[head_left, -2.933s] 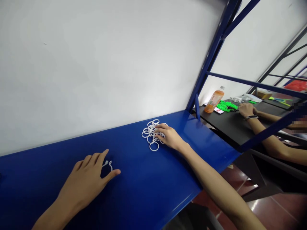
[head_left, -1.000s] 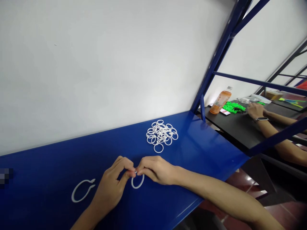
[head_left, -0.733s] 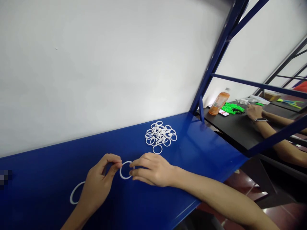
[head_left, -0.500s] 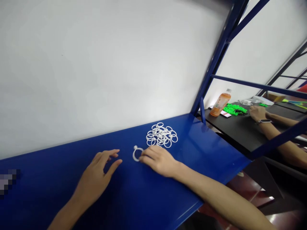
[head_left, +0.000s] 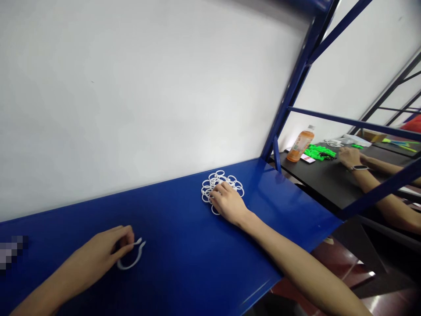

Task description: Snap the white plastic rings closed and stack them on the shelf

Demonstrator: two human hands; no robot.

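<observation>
My left hand [head_left: 98,252] rests on the blue shelf [head_left: 184,245] at the lower left, fingers curled and pinching an opened white ring [head_left: 133,259] that lies on the surface. My right hand [head_left: 228,202] reaches to the far side of the shelf and lies on top of a pile of several white plastic rings [head_left: 219,184], fingers bent down into it. Part of the pile is hidden under that hand, and I cannot see whether it grips a ring.
A white wall backs the shelf. A blue upright post [head_left: 289,96] and cross bars stand at the right. Beyond them, a black table [head_left: 322,175] carries an orange bottle [head_left: 301,144] and green pieces [head_left: 317,152]; another person's arm [head_left: 371,180] works there.
Both hands were together pinching a closed ring; they separated. My right hand carried it back to the pile. My left hand moved left onto the opened ring.
</observation>
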